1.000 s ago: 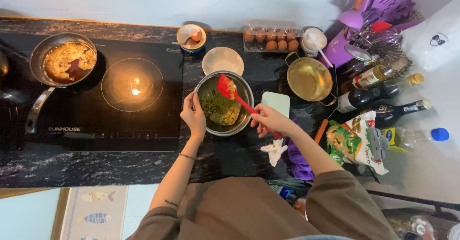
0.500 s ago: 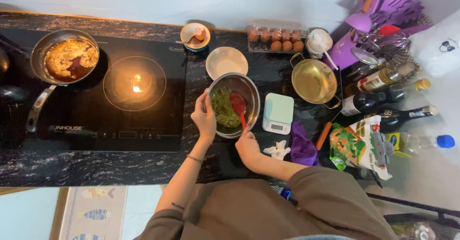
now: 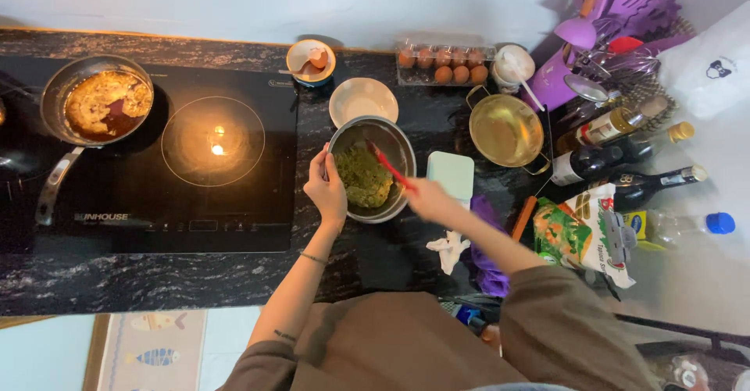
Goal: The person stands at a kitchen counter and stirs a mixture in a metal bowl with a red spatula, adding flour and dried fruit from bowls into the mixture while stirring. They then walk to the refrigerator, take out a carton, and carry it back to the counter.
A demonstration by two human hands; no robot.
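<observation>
steel mixing bowl (image 3: 373,168) of green mixture (image 3: 362,178) sits on the dark surface (image 3: 195,282), just right of the black induction cooktop (image 3: 168,157). left hand (image 3: 326,190) is curled on the bowl's left rim, steadying it. right hand (image 3: 428,199), closed around a red spatula (image 3: 388,167), has shifted from low beside the bowl to its right edge, the blade now dug into the mixture, so stirring looks ongoing. empty white plate (image 3: 363,100) lies just behind the bowl.
</observation>
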